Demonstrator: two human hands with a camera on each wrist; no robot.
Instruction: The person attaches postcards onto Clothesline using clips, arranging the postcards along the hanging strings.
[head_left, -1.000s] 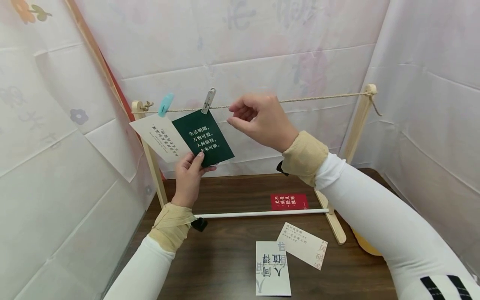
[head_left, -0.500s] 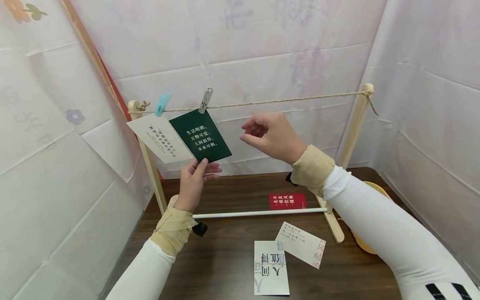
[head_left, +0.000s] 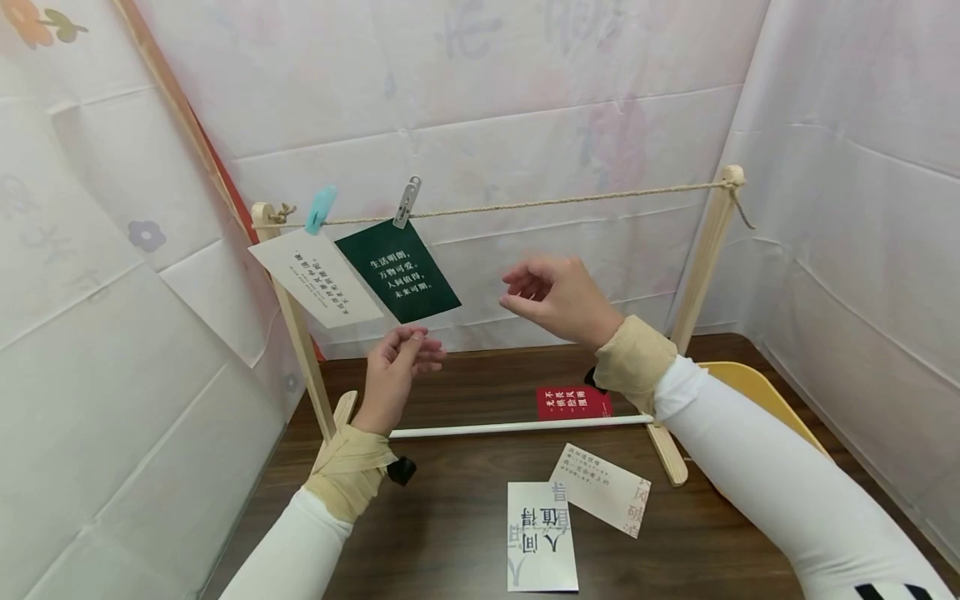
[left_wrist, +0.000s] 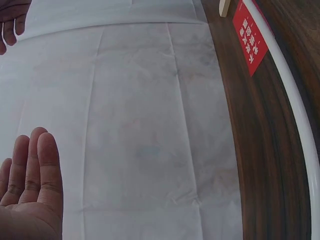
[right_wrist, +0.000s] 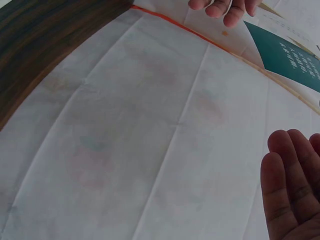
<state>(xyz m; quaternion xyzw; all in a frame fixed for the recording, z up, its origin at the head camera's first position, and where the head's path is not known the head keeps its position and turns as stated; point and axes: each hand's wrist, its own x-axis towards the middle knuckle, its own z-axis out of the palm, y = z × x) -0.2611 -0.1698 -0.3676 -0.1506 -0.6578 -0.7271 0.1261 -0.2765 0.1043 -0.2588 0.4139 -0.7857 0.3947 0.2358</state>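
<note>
A dark green card (head_left: 399,271) with white writing hangs tilted from the twine (head_left: 555,201), held by a silver clip (head_left: 407,202). Left of it, a cream card (head_left: 318,277) hangs under a light blue clip (head_left: 320,209). My left hand (head_left: 393,367) is just below the green card's lower corner, fingers relaxed and holding nothing; the left wrist view shows its fingers (left_wrist: 48,160) extended. To the right of the green card, below the twine, my right hand (head_left: 562,298) is in the air with loosely bent fingers and nothing in them.
Wooden posts (head_left: 705,258) carry the twine, and a white rod (head_left: 517,427) joins them low down. On the table lie a red card (head_left: 573,402), a cream card (head_left: 603,490) and a white card (head_left: 542,537). A yellow container (head_left: 738,383) is partly behind the right arm.
My left hand has let go of the green card's lower edge and sits slightly below it. My right hand has moved down and right, away from the twine.
</note>
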